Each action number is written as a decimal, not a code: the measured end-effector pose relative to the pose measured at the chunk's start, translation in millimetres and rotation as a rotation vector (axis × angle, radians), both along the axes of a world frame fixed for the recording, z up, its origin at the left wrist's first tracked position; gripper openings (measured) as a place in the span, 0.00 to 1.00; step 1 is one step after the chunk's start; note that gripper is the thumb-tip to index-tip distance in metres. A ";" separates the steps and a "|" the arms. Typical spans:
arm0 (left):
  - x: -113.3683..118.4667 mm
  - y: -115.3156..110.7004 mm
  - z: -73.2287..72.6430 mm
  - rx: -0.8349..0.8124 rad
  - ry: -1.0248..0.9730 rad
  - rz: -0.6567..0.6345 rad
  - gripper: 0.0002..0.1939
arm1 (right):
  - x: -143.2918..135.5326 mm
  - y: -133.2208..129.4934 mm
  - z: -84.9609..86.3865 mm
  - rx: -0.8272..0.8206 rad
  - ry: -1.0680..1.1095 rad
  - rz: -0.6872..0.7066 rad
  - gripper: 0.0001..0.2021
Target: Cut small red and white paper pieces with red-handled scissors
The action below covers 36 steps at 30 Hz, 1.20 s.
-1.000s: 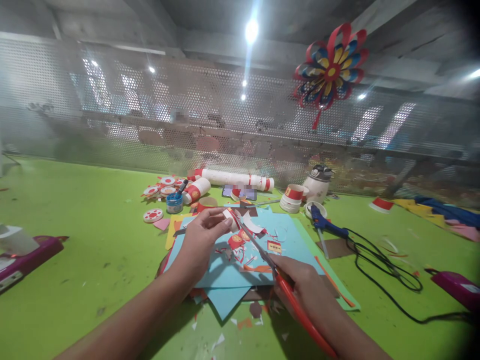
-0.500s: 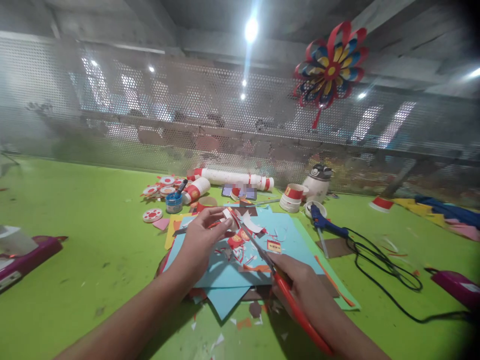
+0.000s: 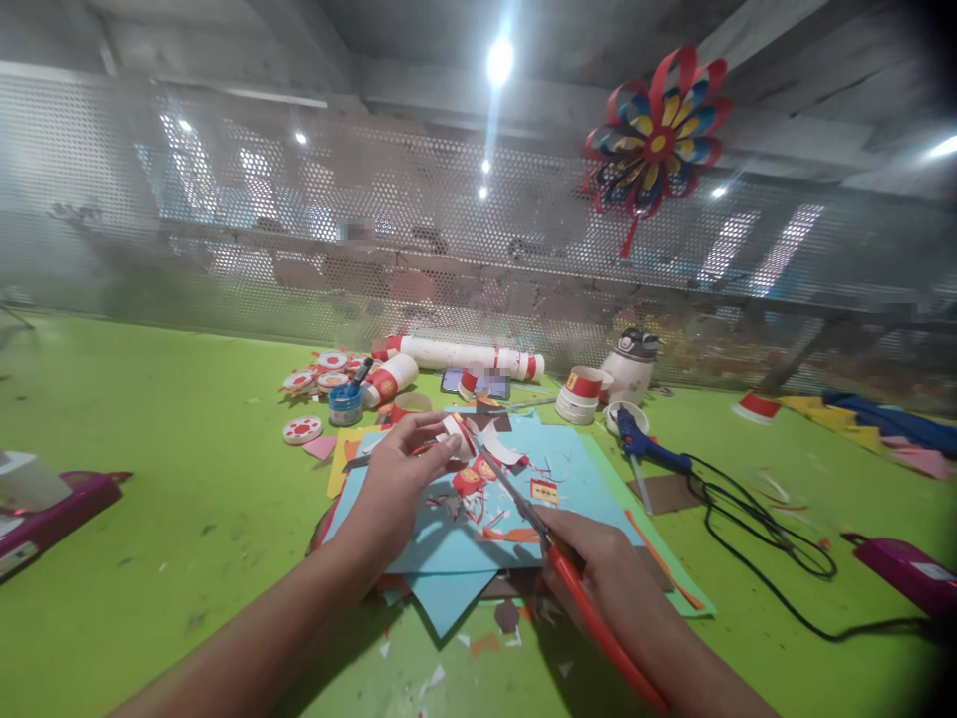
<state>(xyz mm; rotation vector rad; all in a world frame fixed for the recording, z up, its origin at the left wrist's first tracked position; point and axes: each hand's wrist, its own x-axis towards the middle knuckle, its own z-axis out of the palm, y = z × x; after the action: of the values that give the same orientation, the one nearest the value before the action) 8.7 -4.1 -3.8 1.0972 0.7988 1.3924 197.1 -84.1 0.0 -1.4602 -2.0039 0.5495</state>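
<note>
Between the thumb and fingers of my left hand [image 3: 400, 469] is a small piece of red and white paper [image 3: 457, 431]. My right hand [image 3: 590, 553] grips the red handles of a pair of scissors [image 3: 515, 489], whose blades reach up and left to the edge of that paper. A curled white strip [image 3: 502, 445] lies just right of the blade tips. Under both hands is a light blue sheet [image 3: 598, 499], strewn with red and yellow cut pieces [image 3: 470, 477] and a small yellow rectangle [image 3: 545, 491].
Behind the sheets lie a long white tube [image 3: 456, 354] and a phone [image 3: 493, 384]. White and red rings [image 3: 577, 399] stand right of them. A blue glue gun [image 3: 650, 446] trails a black cord. At left are a blue jar [image 3: 345, 404] and a purple power strip [image 3: 90, 499].
The view has shifted very slightly. Both hands, the paper and the scissors keep nearly the same positions, with the blades still at the paper's edge.
</note>
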 end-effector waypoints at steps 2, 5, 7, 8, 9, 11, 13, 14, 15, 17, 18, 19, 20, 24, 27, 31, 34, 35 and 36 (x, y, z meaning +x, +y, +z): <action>-0.2 0.9 0.9 0.002 -0.033 0.001 0.15 | 0.5 1.1 -2.0 0.022 -0.031 -0.017 0.14; -0.6 2.1 1.7 -0.012 -0.051 0.023 0.15 | 1.3 3.6 -4.6 0.038 -0.038 -0.024 0.16; -0.6 2.3 1.9 -0.035 -0.048 0.031 0.16 | 1.5 5.0 -5.5 0.028 -0.034 -0.017 0.17; -0.5 2.0 1.8 -0.042 -0.043 0.033 0.16 | 1.4 5.4 -5.7 0.023 -0.027 -0.008 0.17; -0.3 1.6 1.8 -0.043 -0.036 0.031 0.16 | 1.2 5.5 -5.6 0.014 -0.019 0.000 0.16; 0.3 0.4 1.6 -0.029 -0.025 0.025 0.16 | 0.5 4.9 -5.3 -0.006 0.004 0.006 0.15; 1.0 -0.8 1.7 -0.014 -0.024 0.022 0.15 | -0.1 3.6 -5.0 -0.006 0.015 0.008 0.15; 1.4 -1.3 1.9 -0.011 -0.027 0.021 0.14 | -0.2 3.0 -4.9 0.007 0.014 0.007 0.15; 1.7 -1.6 2.2 -0.011 -0.030 0.020 0.14 | -0.3 2.5 -4.8 0.025 0.011 0.009 0.15; 2.0 -2.1 3.0 -0.016 -0.033 0.018 0.14 | -0.2 1.9 -4.4 0.045 0.012 0.017 0.15; 2.1 -2.3 3.4 -0.019 -0.033 0.017 0.14 | -0.1 1.8 -3.9 0.040 0.017 0.022 0.14; 2.0 -2.4 3.7 -0.022 -0.032 0.019 0.14 | 0.1 1.7 -3.3 0.032 0.020 0.021 0.14; 1.9 -2.6 3.9 -0.024 -0.029 0.022 0.13 | 0.1 1.6 -2.6 0.024 0.018 0.019 0.15; 1.1 -3.2 4.0 -0.024 -0.022 0.023 0.13 | -0.3 0.7 1.5 -0.006 0.005 0.002 0.17; 0.8 -3.3 3.4 -0.034 -0.027 0.025 0.13 | -0.9 0.0 4.1 -0.013 0.008 0.011 0.16; 1.1 -2.8 2.4 -0.046 -0.033 0.026 0.13 | -1.3 -0.3 4.4 0.025 -0.019 0.012 0.16; 0.8 -1.9 1.9 -0.043 -0.041 0.008 0.13 | -2.4 -0.2 4.3 0.031 -0.013 0.027 0.17; 0.6 -1.6 1.7 -0.039 -0.044 0.000 0.13 | -2.8 0.0 4.5 0.036 -0.005 0.031 0.17; 0.3 -1.4 1.6 -0.036 -0.043 -0.003 0.13 | -3.2 0.2 4.7 0.034 0.002 0.029 0.17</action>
<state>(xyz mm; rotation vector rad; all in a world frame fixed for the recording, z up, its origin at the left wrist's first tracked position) 9.0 -5.5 -2.1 1.0372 0.7873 1.3897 194.0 -83.9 4.7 -1.4125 -2.0261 0.5265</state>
